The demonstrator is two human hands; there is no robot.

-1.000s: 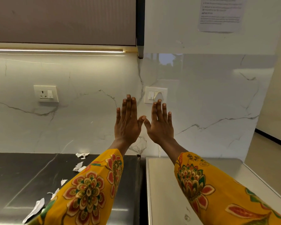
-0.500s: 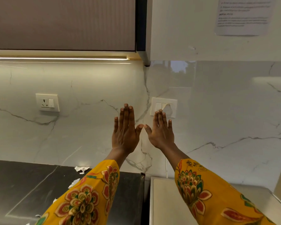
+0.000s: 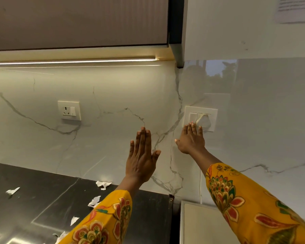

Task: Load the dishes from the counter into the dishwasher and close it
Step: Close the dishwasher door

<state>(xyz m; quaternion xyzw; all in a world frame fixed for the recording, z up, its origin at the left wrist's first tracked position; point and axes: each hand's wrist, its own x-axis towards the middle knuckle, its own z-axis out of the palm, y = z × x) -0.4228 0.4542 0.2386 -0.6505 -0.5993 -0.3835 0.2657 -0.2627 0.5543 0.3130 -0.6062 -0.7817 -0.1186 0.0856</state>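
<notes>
Head view: left hand (image 3: pixel 141 161) flat, released; right hand (image 3: pixel 192 140) flat, fingertips at switch plate (image 3: pixel 200 118); dishes unseen.

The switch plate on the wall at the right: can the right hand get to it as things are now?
Probably yes. The right hand is stretched flat toward the switch plate, its fingers already over the plate's lower edge, and nothing lies between them. Actual contact cannot be confirmed.
</notes>
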